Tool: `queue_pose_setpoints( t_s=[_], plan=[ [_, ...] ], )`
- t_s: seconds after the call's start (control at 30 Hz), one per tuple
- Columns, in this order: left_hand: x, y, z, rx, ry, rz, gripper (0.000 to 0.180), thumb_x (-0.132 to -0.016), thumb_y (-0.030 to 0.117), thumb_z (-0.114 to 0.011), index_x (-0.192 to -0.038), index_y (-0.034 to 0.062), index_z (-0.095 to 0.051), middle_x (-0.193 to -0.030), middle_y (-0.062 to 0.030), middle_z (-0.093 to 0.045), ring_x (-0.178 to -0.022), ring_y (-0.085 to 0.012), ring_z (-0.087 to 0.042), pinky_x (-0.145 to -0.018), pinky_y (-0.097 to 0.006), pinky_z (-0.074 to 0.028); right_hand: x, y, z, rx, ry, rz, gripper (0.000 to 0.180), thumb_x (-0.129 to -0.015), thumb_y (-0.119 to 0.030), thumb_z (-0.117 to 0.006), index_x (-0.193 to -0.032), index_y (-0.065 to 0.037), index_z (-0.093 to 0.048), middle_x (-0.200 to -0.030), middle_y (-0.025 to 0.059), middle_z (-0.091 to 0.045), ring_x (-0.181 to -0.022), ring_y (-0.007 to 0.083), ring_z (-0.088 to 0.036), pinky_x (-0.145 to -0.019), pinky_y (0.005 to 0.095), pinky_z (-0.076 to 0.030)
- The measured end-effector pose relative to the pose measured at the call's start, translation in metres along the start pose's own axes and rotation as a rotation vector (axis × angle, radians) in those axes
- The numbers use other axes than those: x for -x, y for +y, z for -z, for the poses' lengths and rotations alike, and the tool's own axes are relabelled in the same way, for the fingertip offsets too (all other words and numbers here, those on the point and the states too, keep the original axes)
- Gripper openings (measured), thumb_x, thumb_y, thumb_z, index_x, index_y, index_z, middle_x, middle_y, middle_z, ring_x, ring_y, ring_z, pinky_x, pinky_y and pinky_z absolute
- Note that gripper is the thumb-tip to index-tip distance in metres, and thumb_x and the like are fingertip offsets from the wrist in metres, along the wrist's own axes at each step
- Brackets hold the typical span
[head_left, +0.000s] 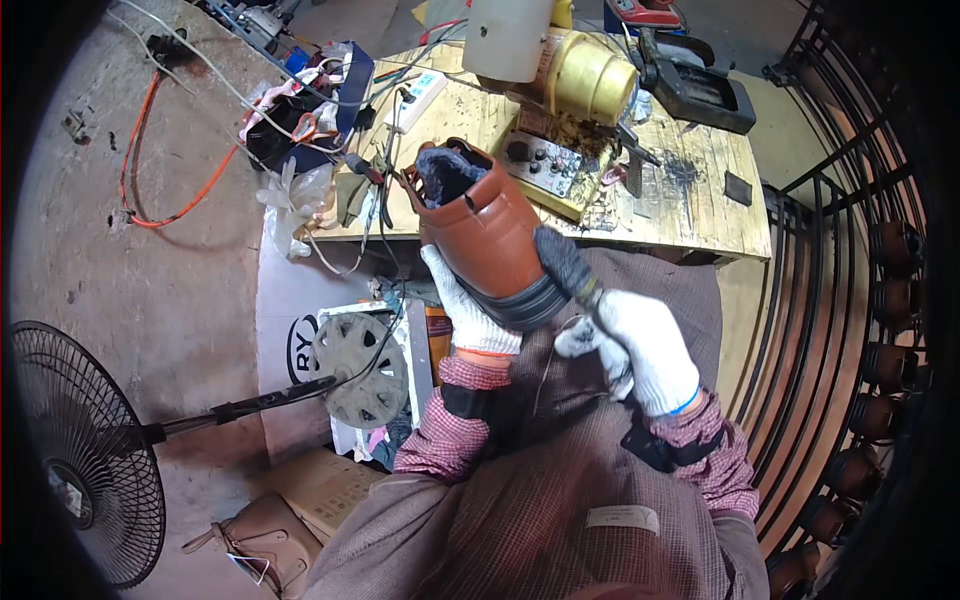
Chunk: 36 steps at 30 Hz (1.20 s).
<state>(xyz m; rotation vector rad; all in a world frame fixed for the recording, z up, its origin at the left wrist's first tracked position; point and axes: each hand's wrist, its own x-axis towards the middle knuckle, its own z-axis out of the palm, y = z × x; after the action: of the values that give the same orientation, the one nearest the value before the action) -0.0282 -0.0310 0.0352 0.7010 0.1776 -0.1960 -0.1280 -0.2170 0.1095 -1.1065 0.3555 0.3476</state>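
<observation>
The grip of the right hand (pixel 645 345) appears to pinch a dark pad (pixel 563 262), which lies against the right side of the boot (pixel 485 230); blur hides how tight that pinch is. The left hand (pixel 472 318) is closed around the boot's lower left side, thumb up along the leather, its other fingers mostly out of sight. The boot hangs tilted over the worktop's (pixel 722 225) front edge, left of its middle, lined opening toward the back and black sole toward the lap.

Rubbing the side looks like the step in hand. To do it well, I would keep the left hold firm near the sole, lay the pad flat, make light, even strokes and turn the boot to reach fresh leather, keeping off the lining.

Behind the boot, the control box (pixel 545 165) sits in from the worktop's front edge, with the yellow machine (pixel 590 80) beyond it. The power strip (pixel 415 100) lies toward the back left corner; cables near the left edge should be kept clear of the boot.
</observation>
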Motion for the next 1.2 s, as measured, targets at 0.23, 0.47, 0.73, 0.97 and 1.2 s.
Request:
queue_pose_setpoints(
  t_s=[0.23,0.47,0.73,0.97,1.2],
  plan=[
    [0.005,0.001,-0.011,0.087,0.001,-0.005,0.077,-0.099,0.072,-0.043,-0.154,0.0183,-0.042,-0.152,-0.0079,-0.050,-0.135,-0.0298,-0.053,-0.112,-0.046,-0.047,0.010,-0.008,-0.007,0.080,0.022,-0.032,0.043,-0.102,-0.034,-0.059,-0.087,0.005,-0.069,-0.057,0.0023,-0.058,-0.040,0.0070,-0.046,-0.037,0.0219,-0.037],
    [0.001,0.000,-0.004,0.215,0.024,-0.008,0.072,-0.102,0.066,-0.042,-0.154,0.0160,-0.039,-0.151,-0.0090,-0.050,-0.135,-0.0300,-0.053,-0.113,-0.047,-0.046,0.013,0.006,0.000,0.188,0.028,-0.054,0.030,-0.102,-0.026,-0.063,-0.091,0.001,-0.069,-0.070,0.0064,-0.068,-0.044,0.0075,-0.050,-0.039,0.0222,-0.040],
    [0.005,0.011,-0.009,0.222,0.022,0.011,0.065,-0.106,0.062,-0.036,-0.149,0.0139,-0.042,-0.144,-0.0085,-0.055,-0.125,-0.0267,-0.058,-0.107,-0.043,-0.051,0.009,0.011,0.005,0.022,0.128,-0.019,0.031,-0.103,-0.026,-0.060,-0.101,0.003,-0.069,-0.071,0.0078,-0.068,-0.045,0.0066,-0.050,-0.040,0.0205,-0.039],
    [0.002,0.007,-0.001,0.023,0.145,-0.022,0.089,-0.094,0.079,-0.044,-0.156,0.0156,-0.039,-0.155,-0.0126,-0.046,-0.137,-0.0342,-0.051,-0.115,-0.050,-0.044,0.016,-0.012,0.004,0.135,0.100,0.052,0.018,-0.091,-0.012,-0.074,-0.106,0.000,-0.072,-0.069,-0.0011,-0.063,-0.054,0.0059,-0.056,-0.051,0.0219,-0.045],
    [0.018,0.002,-0.002,0.372,-0.134,0.116,0.076,-0.100,0.071,-0.041,-0.152,0.0150,-0.042,-0.150,-0.0115,-0.051,-0.132,-0.0335,-0.054,-0.110,-0.052,-0.048,0.014,-0.031,0.018,1.125,-0.062,0.570,0.019,-0.088,-0.029,-0.076,-0.090,-0.010,-0.075,-0.071,0.0083,-0.067,-0.058,0.0270,-0.065,-0.058,0.0325,-0.054]
  ],
)
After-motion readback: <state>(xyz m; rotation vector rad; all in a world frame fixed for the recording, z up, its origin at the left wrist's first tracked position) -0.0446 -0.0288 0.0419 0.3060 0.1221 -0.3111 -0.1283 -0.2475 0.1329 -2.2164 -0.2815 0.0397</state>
